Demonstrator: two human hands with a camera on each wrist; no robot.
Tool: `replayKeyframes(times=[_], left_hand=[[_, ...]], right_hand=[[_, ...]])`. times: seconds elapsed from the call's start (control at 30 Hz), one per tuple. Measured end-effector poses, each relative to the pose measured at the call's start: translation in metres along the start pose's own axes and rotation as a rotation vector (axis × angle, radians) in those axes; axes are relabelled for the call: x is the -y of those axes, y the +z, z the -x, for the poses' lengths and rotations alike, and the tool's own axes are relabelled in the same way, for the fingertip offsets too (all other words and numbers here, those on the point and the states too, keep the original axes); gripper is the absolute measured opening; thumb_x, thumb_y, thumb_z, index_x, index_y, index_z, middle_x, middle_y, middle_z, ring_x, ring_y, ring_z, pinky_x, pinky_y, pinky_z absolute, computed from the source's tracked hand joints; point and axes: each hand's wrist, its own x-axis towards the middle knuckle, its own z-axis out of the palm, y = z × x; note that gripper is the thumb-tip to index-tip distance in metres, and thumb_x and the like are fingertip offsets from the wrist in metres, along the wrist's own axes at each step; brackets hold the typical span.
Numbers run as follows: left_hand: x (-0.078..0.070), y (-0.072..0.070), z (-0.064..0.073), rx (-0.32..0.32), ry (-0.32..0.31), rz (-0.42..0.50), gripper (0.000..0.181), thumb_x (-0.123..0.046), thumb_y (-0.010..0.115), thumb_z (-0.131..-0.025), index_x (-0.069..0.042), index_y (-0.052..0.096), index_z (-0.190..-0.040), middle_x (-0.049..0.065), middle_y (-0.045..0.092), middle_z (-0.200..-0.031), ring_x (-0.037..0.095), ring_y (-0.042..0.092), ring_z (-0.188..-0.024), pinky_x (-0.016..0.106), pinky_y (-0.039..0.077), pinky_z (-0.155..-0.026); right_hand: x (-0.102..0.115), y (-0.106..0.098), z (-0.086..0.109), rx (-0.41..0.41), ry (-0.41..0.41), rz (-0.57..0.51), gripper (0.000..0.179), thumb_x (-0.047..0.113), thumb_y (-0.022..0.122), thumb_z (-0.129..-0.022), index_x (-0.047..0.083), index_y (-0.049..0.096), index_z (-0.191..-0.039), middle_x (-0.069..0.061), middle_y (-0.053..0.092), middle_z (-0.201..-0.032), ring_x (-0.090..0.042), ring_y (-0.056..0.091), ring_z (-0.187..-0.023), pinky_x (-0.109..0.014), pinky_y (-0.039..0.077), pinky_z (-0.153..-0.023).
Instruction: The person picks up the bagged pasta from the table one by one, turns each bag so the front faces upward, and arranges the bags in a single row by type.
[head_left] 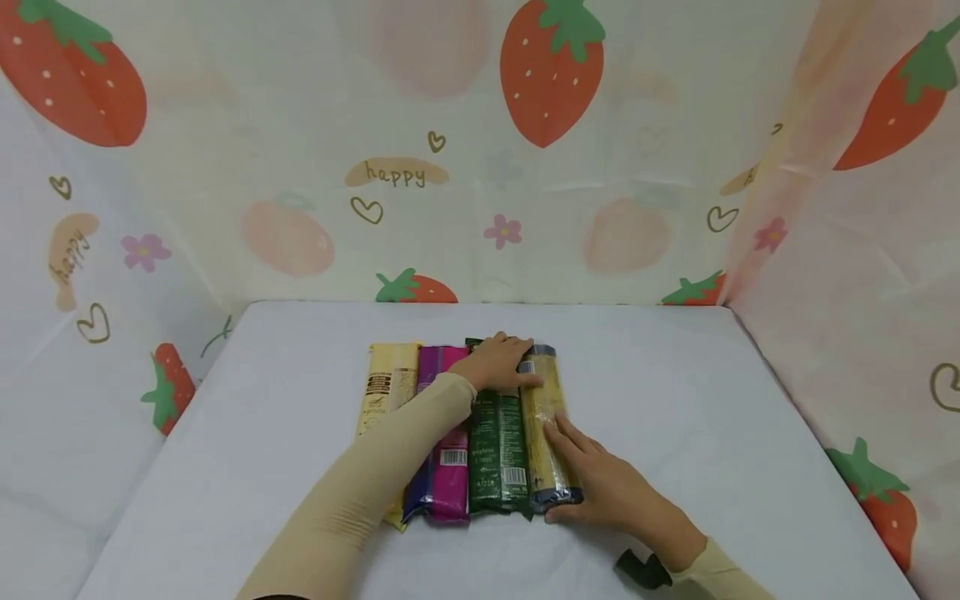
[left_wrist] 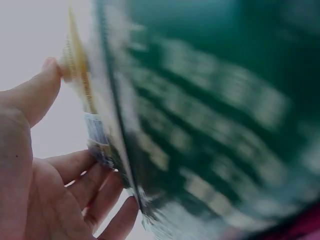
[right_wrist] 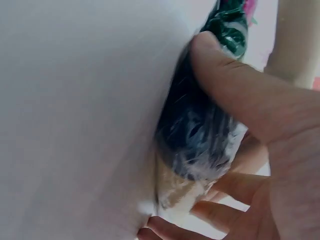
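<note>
Four long packets lie side by side on the white table. The rightmost is a yellow pasta packet [head_left: 546,400] with dark blue ends. Left of it are a dark green spaghetti packet [head_left: 498,454], a magenta and purple packet [head_left: 450,487] and a pale yellow packet [head_left: 392,367]. My left hand [head_left: 491,364] reaches across the green packet and holds the yellow pasta packet's far end, thumb on its side. My right hand [head_left: 611,492] holds the same packet's near end from the right. In the right wrist view, the thumb [right_wrist: 225,75] lies along the dark blue end [right_wrist: 195,130].
The white tabletop [head_left: 675,375] surrounds the packets. A curtain [head_left: 480,108] printed with strawberries stands behind and on both sides. A small dark piece [head_left: 642,569] sits by my right wrist. My left sleeve [head_left: 375,475] covers part of the two left packets.
</note>
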Motion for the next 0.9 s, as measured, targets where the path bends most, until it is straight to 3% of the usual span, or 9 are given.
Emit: replayKeyframes(times=[0.23, 0.5, 0.9], left_hand=[[-0.0029, -0.0066, 0.0004, 0.017, -0.049, 0.074, 0.087, -0.071, 0.052, -0.092, -0.02, 0.031, -0.158, 0.005, 0.037, -0.16, 0.033, 0.022, -0.15, 0.05, 0.022, -0.121], [-0.0053, -0.0077, 0.0, 0.006, -0.036, 0.058, 0.086, -0.068, 0.055, -0.092, -0.019, 0.032, -0.158, 0.007, 0.038, -0.159, 0.033, 0.026, -0.148, 0.051, 0.023, -0.12], [-0.0062, -0.0082, -0.0035, 0.041, -0.07, 0.046, 0.086, -0.07, 0.055, -0.091, -0.017, 0.036, -0.156, 0.01, 0.036, -0.158, 0.032, 0.028, -0.146, 0.051, 0.025, -0.119]], right_hand=[[0.0032, -0.0009, -0.0028, 0.011, 0.038, -0.003, 0.121, 0.061, 0.083, -0.07, 0.017, 0.017, -0.162, -0.009, 0.012, -0.167, -0.038, 0.038, -0.142, -0.05, 0.055, -0.083], [0.006, -0.0033, -0.0033, -0.006, 0.046, 0.002, 0.12, 0.057, 0.087, -0.068, 0.015, 0.023, -0.161, -0.012, 0.02, -0.165, -0.037, 0.044, -0.138, -0.052, 0.055, -0.086], [-0.0013, 0.0001, -0.0022, -0.029, 0.033, -0.036, 0.123, 0.055, 0.091, -0.065, 0.017, 0.024, -0.161, -0.009, 0.021, -0.165, -0.033, 0.044, -0.139, -0.05, 0.051, -0.097]])
